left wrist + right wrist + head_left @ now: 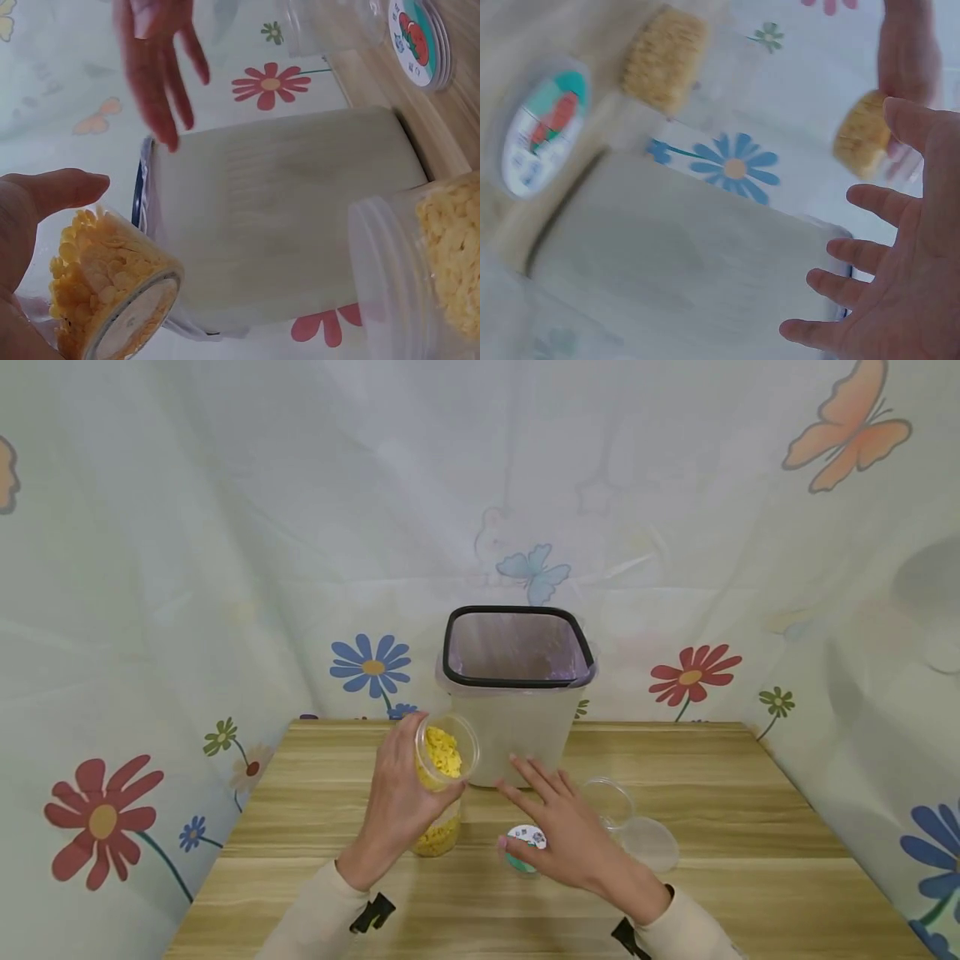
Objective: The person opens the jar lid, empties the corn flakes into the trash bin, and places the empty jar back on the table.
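Note:
My left hand [397, 793] grips a clear plastic jar [120, 285] of yellow flakes, raised in front of the bin's left side. In the head view the jar's round mouth faces me, tilted. Below it on the table stands a second clear jar [437, 839] with yellow flakes, partly hidden by the left hand and the held jar. My right hand [566, 835] is held palm down with fingers spread, nothing in it. Under its thumb's side lies a round disc [525, 839] with a white and green printed label, showing a red fruit picture in the left wrist view.
A pale bin [517, 727] with a black rim and a liner stands at the table's back middle. Right of the right hand are a clear round container [611, 802] and a translucent disc [651, 845]. A flower-printed curtain [360, 527] hangs behind the wooden table [735, 827].

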Demonstrator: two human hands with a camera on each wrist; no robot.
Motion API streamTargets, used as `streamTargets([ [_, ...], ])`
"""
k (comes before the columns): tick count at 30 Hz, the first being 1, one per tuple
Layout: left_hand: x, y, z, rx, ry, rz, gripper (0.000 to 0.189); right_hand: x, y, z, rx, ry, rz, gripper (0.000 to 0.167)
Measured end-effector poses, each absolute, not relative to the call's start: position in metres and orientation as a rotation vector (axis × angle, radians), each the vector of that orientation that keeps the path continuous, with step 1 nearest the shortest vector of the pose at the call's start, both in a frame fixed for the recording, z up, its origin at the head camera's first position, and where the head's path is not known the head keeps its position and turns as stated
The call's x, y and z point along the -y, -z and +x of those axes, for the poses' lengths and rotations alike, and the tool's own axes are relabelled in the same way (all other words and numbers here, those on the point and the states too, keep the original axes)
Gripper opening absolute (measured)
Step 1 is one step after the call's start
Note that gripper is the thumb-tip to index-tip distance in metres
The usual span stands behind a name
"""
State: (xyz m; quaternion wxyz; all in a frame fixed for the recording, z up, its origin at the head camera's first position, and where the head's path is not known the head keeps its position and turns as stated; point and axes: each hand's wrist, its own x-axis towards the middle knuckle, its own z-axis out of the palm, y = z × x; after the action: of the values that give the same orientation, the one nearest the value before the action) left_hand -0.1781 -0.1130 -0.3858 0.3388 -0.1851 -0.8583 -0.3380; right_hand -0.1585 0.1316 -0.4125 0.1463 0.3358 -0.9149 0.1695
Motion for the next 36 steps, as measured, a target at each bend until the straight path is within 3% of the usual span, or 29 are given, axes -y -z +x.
streamTargets([
  [15, 0.113, 0.354, -0.194, 2.171, 0.828, -0.514, 0.098, -0.149, 0.351, -0.174, 2.463, -0.419, 0.924, 0.07],
  [36, 0.107, 0.323, -0.222, 2.139, 0.776, -0.516, 0.094, -0.171, 0.316, -0.221, 2.544, -0.416, 0.751, 0.074],
])
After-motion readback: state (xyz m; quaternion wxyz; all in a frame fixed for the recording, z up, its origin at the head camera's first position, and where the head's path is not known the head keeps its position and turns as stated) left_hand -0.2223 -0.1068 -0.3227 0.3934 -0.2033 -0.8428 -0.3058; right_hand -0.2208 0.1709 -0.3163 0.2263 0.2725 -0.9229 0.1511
